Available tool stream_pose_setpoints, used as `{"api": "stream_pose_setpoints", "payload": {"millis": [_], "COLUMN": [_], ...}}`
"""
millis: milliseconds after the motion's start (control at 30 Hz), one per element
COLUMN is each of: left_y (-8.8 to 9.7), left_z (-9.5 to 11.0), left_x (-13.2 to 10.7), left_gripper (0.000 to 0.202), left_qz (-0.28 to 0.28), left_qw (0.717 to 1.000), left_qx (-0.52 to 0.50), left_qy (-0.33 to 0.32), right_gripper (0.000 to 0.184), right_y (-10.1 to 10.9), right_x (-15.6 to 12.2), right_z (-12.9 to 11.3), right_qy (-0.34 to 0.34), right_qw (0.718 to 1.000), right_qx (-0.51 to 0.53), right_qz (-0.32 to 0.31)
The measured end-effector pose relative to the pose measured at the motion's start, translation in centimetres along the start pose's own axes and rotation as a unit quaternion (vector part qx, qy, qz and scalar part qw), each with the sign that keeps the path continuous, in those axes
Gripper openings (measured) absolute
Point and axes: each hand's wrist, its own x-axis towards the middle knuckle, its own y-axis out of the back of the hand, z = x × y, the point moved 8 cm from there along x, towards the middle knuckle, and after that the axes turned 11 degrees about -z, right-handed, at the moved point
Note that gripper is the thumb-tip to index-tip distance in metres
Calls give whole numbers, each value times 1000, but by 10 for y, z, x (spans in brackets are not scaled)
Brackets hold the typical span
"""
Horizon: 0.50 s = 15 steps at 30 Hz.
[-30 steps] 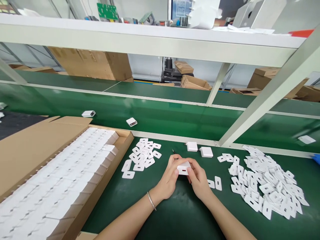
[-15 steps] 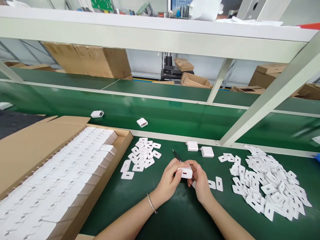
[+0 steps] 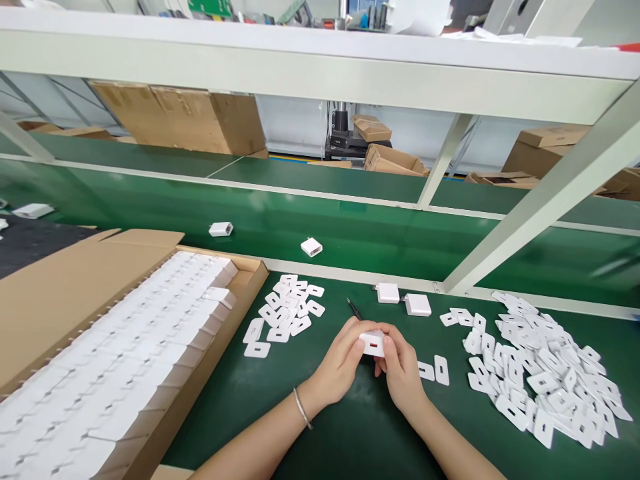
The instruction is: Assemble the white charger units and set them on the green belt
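Between both hands I hold a white USB charger [image 3: 373,344], its end with the reddish port turned toward me. My left hand [image 3: 345,357] is closed on its left side, the thumb at the edge of the port face. My right hand [image 3: 400,367] grips the right side, with its thumb pressed near the front corner. Just beyond my fingers lies a dark pen [image 3: 353,308], partly hidden. Two white chargers with plug prongs, one of them a charger [image 3: 418,305], rest behind my hands. Beside my right hand are loose white slotted plates [image 3: 441,370].
A cardboard box [image 3: 225,333] at left holds rows of white pieces between dividers. Slotted plates lie in a small pile [image 3: 285,310] and a large pile [image 3: 555,373]. More chargers [image 3: 311,247] sit on the green conveyor belt [image 3: 260,227] behind. A slanted post [image 3: 525,200] stands at right.
My right thumb has come round onto the charger's front corner. The chargers on the green belt have shifted to the right.
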Motion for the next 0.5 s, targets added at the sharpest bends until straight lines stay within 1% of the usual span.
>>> {"api": "stream_pose_setpoints", "payload": {"millis": [100,233,367,500], "left_y": [-1,1,2,1], "left_z": [1,1,4,5], "left_x": [0,-1,-3,-5], "left_gripper": [42,39,41,48], "left_qz": [-6,1,-5,-14], "left_qw": [1000,1000,998,998], "left_qx": [11,11,32,38], "left_qy": [-3,-18,-48,-48], "right_gripper": [46,39,37,35], "right_y": [1,-2,-3,-2], "right_x": [0,1,-1,-2], "right_z": [-7,-19,-22,-23], "right_qy": [16,46,57,70], "right_qw": [1000,997,995,991], "right_qx": [-20,-50,-66,-102], "right_qz": [-1,-36,-46,-45]}}
